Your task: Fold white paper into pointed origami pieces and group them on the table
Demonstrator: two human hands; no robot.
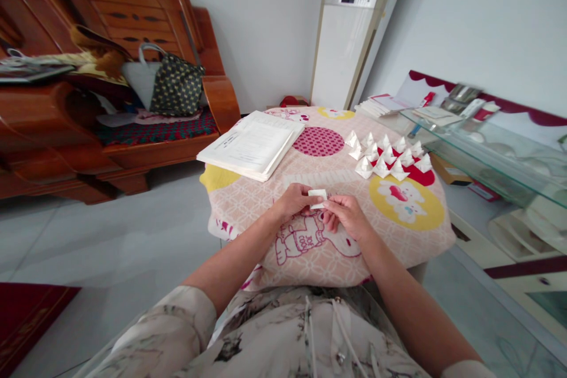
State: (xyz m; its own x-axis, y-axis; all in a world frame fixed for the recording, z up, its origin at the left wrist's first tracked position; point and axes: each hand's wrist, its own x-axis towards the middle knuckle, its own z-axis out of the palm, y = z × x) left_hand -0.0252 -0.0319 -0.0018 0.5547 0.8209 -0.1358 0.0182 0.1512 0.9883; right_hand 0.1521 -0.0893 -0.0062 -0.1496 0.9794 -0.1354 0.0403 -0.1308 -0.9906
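Between my two hands is a small folded piece of white paper (317,194), held above the near middle of the cloth-covered table. My left hand (294,201) pinches its left side between thumb and fingers. At its lower right corner, the thumb and fingers of my right hand (346,213) close on it too. Several folded white paper boats (387,155) stand in rows at the table's right side. Just beyond my hands, some pale paper strips (319,178) lie flat on the cloth.
A thick stack of printed paper (254,144) lies at the table's back left. The patterned tablecloth (252,204) hangs over the edges. On the right stands a glass-topped cabinet (496,156) with papers and a metal bowl. A wooden sofa (133,12) with bags is at left.
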